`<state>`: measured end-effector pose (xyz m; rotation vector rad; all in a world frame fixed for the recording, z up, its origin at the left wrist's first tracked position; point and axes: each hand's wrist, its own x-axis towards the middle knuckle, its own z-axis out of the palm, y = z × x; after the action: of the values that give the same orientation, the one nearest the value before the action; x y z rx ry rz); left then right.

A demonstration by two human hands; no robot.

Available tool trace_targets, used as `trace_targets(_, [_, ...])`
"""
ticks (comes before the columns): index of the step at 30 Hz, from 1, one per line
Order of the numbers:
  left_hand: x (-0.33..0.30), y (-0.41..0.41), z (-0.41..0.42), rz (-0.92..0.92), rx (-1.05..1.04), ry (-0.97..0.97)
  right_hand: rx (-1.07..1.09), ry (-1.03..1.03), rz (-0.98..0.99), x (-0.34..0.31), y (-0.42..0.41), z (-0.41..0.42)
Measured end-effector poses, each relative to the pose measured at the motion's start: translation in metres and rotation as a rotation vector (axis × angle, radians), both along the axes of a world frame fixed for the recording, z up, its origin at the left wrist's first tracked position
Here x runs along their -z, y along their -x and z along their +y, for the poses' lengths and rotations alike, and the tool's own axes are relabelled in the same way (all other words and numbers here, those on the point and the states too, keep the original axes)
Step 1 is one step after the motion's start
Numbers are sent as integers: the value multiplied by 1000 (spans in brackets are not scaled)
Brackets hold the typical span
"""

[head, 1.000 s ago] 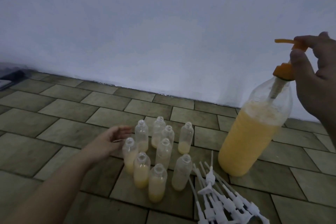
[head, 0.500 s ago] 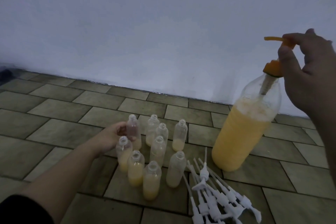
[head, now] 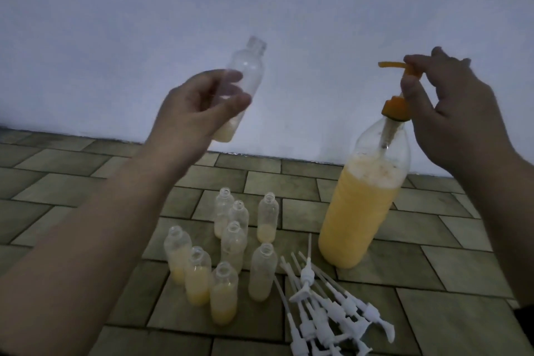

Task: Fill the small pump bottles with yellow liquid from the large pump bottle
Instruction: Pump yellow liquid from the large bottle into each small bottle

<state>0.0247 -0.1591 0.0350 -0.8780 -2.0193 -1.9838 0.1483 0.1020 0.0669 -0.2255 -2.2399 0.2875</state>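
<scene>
**Small bottle raised beside the big pump**

Nearest, at 6 o'clock, white pump tops [head: 329, 315] lie heaped on the tiled floor [head: 433, 324]. Just left of them, at 7 o'clock, eight uncapped small bottles [head: 224, 295] stand clustered, some part-filled with yellow. At 4 o'clock the large pump bottle [head: 364, 211] stands tilted, mostly full. Higher, at 2 o'clock, the right hand [head: 450, 115] pinches its orange pump head [head: 404, 68] between curled fingers. At 10 o'clock the left hand [head: 190, 113] grips a lifted small bottle [head: 245, 75], neck tilted toward the nozzle, well apart from it. Behind is a white wall [head: 144, 9].
</scene>
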Motion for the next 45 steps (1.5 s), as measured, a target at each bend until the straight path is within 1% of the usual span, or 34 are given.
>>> trace_targets(2, [-13,-7,33,93,-7,136,-4,-12,-14,1,1,3])
trace_targets(4, [-19,-9,59,140,-10,231,-4,-29,-22,3,2,6])
trace_targets(9, [-22,-8,92,190,-7,280,-7,-8,-11,5,4,6])
trace_targets(20, [-33,-5,109,362,-19,422,-21,-12,22,8,7,4])
trace_targets(25, [-43,-9,114,535,-79,544,-18,-11,66,11,5,3])
trace_targets(27, [-47,-9,114,618,-120,610,-1,18,84,14,5,2])
trace_targets(29, [-46,-8,115,664,-139,656,8,54,106,21,7,-2])
trace_targets(33, [-38,-8,112,651,-107,712,-36,89,123,30,8,-7])
trace_targets(36, [-52,-10,109,706,-133,754,-21,65,100,15,5,-4])
trace_targets(38, [-61,-11,110,724,-137,767,-18,53,120,8,5,-3])
trace_targets(42, [-54,-14,116,697,-112,740,-2,79,204,23,8,-4])
trace_targets(45, [-44,-13,117,666,-92,762,-23,112,196,35,8,-5])
